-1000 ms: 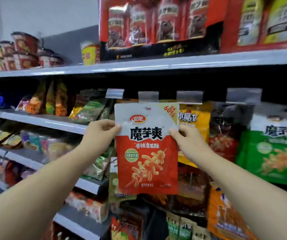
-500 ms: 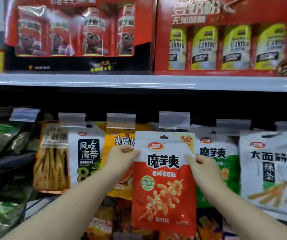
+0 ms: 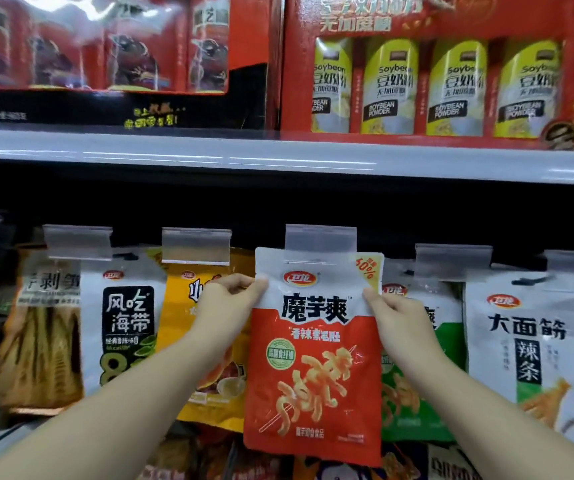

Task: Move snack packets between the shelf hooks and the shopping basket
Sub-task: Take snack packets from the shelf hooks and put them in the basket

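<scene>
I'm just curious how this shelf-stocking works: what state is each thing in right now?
Red snack packet: upright, held by both hands, top at a clear tag holder.
Left hand: pinches the packet's left edge.
Right hand: pinches its right edge.
Green packet: hanging, partly hidden.
White packet: hanging.

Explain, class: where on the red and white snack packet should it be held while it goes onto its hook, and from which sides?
Probably by the white top band of the red and white packet, one edge each side, as the left hand and right hand pinch it now. The flat pouch hangs upright, and that leaves its top margin free beneath the clear tag holder.
</scene>
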Tool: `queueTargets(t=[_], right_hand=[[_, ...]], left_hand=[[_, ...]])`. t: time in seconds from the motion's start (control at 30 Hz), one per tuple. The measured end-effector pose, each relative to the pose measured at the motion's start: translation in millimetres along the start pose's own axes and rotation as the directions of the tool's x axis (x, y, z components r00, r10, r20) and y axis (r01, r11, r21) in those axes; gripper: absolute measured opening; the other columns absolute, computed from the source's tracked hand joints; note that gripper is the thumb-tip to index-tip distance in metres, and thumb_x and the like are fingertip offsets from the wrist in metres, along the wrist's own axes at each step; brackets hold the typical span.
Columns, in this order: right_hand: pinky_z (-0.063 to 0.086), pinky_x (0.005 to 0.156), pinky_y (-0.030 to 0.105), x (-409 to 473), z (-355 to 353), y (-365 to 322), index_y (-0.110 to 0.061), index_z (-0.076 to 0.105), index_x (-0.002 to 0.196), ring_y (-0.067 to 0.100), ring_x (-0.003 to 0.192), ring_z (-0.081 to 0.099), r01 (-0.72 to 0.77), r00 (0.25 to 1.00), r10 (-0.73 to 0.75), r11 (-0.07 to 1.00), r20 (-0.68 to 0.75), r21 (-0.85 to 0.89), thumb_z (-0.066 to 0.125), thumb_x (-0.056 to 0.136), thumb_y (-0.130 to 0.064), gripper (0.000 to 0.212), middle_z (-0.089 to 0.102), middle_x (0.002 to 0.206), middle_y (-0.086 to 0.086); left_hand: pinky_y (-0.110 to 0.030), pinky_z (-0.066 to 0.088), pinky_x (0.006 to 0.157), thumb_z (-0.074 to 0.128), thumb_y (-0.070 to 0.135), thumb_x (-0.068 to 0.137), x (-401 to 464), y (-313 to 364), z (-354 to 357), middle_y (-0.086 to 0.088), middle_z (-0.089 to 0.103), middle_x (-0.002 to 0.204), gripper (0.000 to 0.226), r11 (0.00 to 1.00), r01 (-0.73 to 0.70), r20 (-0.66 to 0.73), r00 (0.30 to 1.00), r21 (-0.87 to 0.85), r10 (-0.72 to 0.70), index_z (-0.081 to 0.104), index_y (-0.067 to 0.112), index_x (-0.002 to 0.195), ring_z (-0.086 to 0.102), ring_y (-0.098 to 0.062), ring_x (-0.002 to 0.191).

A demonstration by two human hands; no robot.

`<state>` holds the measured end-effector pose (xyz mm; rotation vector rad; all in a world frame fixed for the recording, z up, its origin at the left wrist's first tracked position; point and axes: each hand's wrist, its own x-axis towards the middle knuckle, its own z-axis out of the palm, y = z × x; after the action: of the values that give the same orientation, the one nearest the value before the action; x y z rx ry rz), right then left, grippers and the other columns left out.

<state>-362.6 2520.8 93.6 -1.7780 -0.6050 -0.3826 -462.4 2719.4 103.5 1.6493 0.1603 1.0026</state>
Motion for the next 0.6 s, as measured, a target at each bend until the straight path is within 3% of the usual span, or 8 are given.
queueTargets(t=[0.1, 0.3, 0.37, 0.47, 0.53, 0.6], right_hand=[[0.039, 0.060, 0.033, 8.0, 2.2, -0.8, 0.012, 0.056, 0.087, 0.023, 0.059, 0.049, 0.014, 1.000, -0.014, 0.999, -0.001, 0.033, 0.046, 0.092, -0.051, 0.064, 0.051, 0.068, 0.015], [0.041, 0.059, 0.036, 14.2, 6.1, -3.6, 0.011, 0.057, 0.089, 0.028, 0.060, 0.053, 0.086, 0.996, -0.088, 0.991, 0.013, 0.105, 0.046, 0.084, -0.065, 0.077, 0.056, 0.080, 0.036], [0.041, 0.058, 0.036, 14.7, 7.2, -2.8, 0.013, 0.058, 0.090, 0.029, 0.059, 0.054, 0.066, 0.997, -0.069, 0.992, 0.023, 0.105, 0.046, 0.087, -0.061, 0.075, 0.058, 0.083, 0.036], [0.052, 0.064, 0.050, 14.6, 8.4, -3.6, 0.013, 0.059, 0.093, 0.044, 0.066, 0.061, 0.048, 0.998, -0.053, 0.993, 0.034, 0.112, 0.046, 0.088, -0.060, 0.074, 0.062, 0.085, 0.035], [0.052, 0.073, 0.057, 14.1, 10.0, -5.7, 0.010, 0.059, 0.092, 0.047, 0.077, 0.062, 0.048, 0.999, -0.049, 0.995, 0.013, 0.092, 0.044, 0.083, -0.068, 0.081, 0.061, 0.089, 0.034], [0.052, 0.073, 0.058, 16.6, 11.4, -6.5, 0.010, 0.058, 0.092, 0.048, 0.079, 0.061, 0.055, 0.998, -0.054, 0.995, -0.016, 0.086, 0.043, 0.077, -0.074, 0.086, 0.060, 0.092, 0.035]], left_hand=[[-0.031, 0.052, 0.064, 0.065, 0.027, 0.089, 6.5, 1.2, 1.5, -0.009, 0.071, 0.081, 0.024, 1.000, -0.018, -0.030, 0.999, -0.009, 0.018, 0.068, 0.006, 0.079, 0.065, -0.020, 0.076], [-0.035, 0.057, 0.069, 0.062, 0.036, 0.089, 14.9, 6.2, -3.2, -0.007, 0.075, 0.082, 0.033, 0.996, -0.089, 0.030, 0.996, 0.001, 0.089, 0.068, 0.005, 0.081, 0.071, -0.022, 0.079], [-0.040, 0.058, 0.071, 0.061, 0.037, 0.090, 15.9, 7.0, -4.3, -0.009, 0.075, 0.081, 0.035, 0.996, -0.087, 0.051, 0.995, 0.010, 0.086, 0.069, 0.006, 0.078, 0.071, -0.027, 0.080], [-0.046, 0.056, 0.070, 0.061, 0.040, 0.090, 15.1, 7.7, -3.9, -0.014, 0.073, 0.081, 0.043, 0.996, -0.083, 0.056, 0.995, 0.032, 0.081, 0.066, -0.001, 0.079, 0.069, -0.033, 0.079], [-0.041, 0.054, 0.063, 0.061, 0.044, 0.089, 15.6, 8.0, -3.5, -0.015, 0.071, 0.078, 0.047, 0.996, -0.084, 0.034, 0.996, 0.041, 0.083, 0.062, -0.002, 0.079, 0.067, -0.031, 0.072], [-0.037, 0.044, 0.057, 0.062, 0.056, 0.082, 17.5, 8.7, -3.3, -0.019, 0.059, 0.072, 0.058, 0.990, -0.119, 0.029, 0.993, 0.075, 0.117, 0.054, -0.001, 0.074, 0.056, -0.025, 0.066]])
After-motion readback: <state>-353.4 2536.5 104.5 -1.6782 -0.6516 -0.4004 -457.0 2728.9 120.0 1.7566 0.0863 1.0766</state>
